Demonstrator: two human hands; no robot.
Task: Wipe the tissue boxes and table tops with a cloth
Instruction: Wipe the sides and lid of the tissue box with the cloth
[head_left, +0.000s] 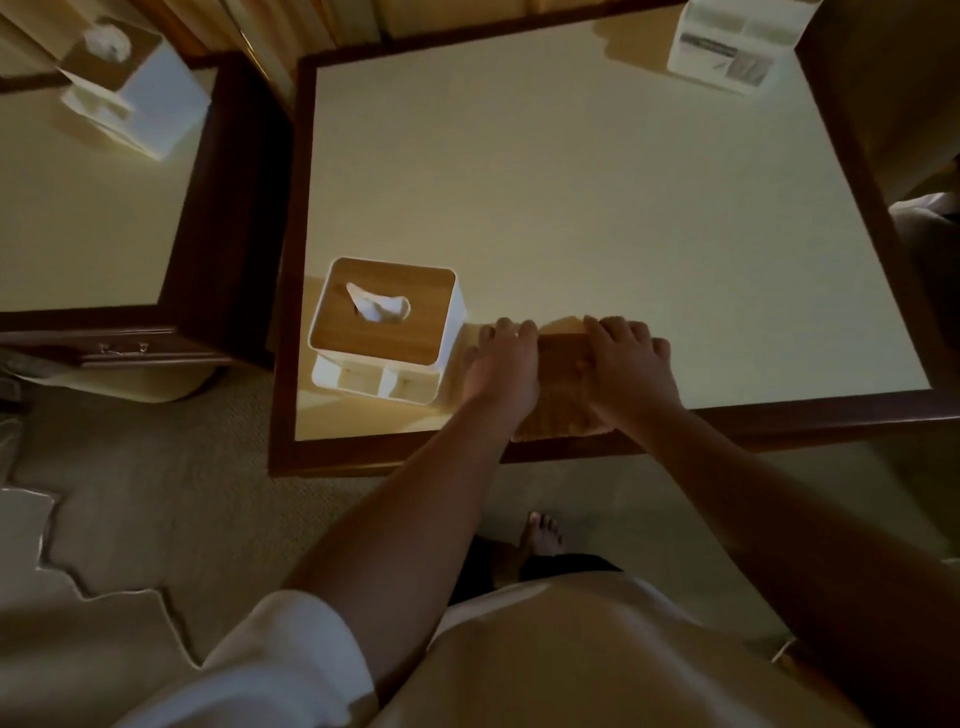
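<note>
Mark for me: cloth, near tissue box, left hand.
cloth (562, 395): head view, its exposed middle strip.
near tissue box (395, 340): head view, front part of its wooden lid.
left hand (503, 366): head view, back of the hand.

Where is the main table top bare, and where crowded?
Bare: the middle and far left of the table, between the tissue box and the white box at the far right corner; also right of the cloth. Crowded: near edge, where left hand and right hand press the cloth beside the tissue box.
</note>
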